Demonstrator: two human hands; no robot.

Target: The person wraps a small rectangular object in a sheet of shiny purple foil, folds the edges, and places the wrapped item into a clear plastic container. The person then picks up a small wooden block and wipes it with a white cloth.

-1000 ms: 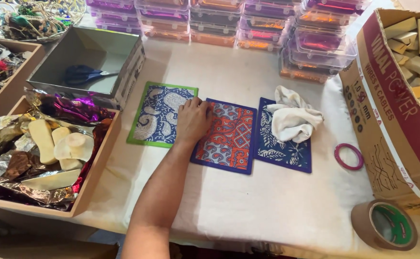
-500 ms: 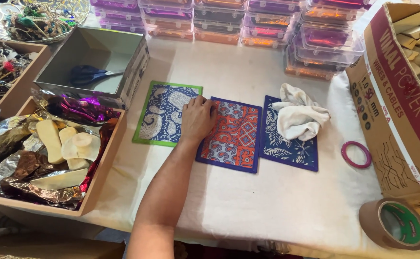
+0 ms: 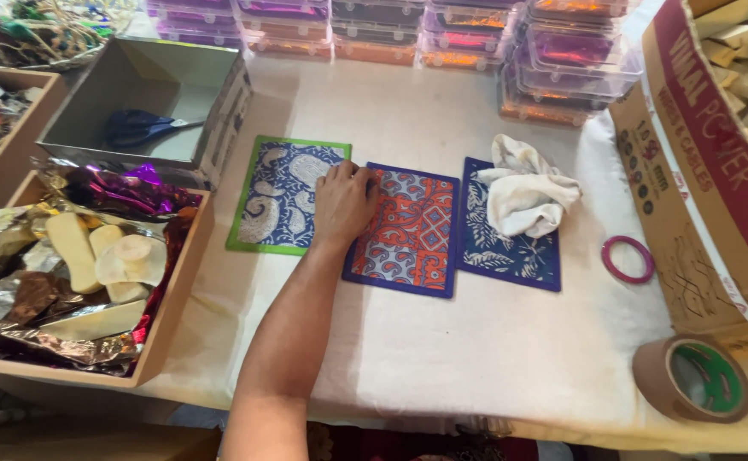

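Three patterned cloth mats lie side by side on the white table. My left hand [image 3: 344, 205] lies palm down across the seam between the green-bordered blue mat [image 3: 276, 196] and the orange-and-blue mat [image 3: 412, 235], fingers pointing away from me and holding nothing. The third mat, dark blue with leaf print [image 3: 511, 256], is to the right, with a crumpled white cloth [image 3: 528, 192] on its top half. My right hand is out of view.
An open box with foil-wrapped pieces [image 3: 75, 273] stands at the left, and behind it a grey box holding blue scissors [image 3: 139, 128]. Stacked clear plastic cases [image 3: 442, 34] line the back. A large cardboard carton [image 3: 698, 171], a pink ring [image 3: 628, 259] and a brown tape roll [image 3: 694, 378] are at the right.
My left hand stays on the same two mats, barely shifting. The view has drifted slightly.
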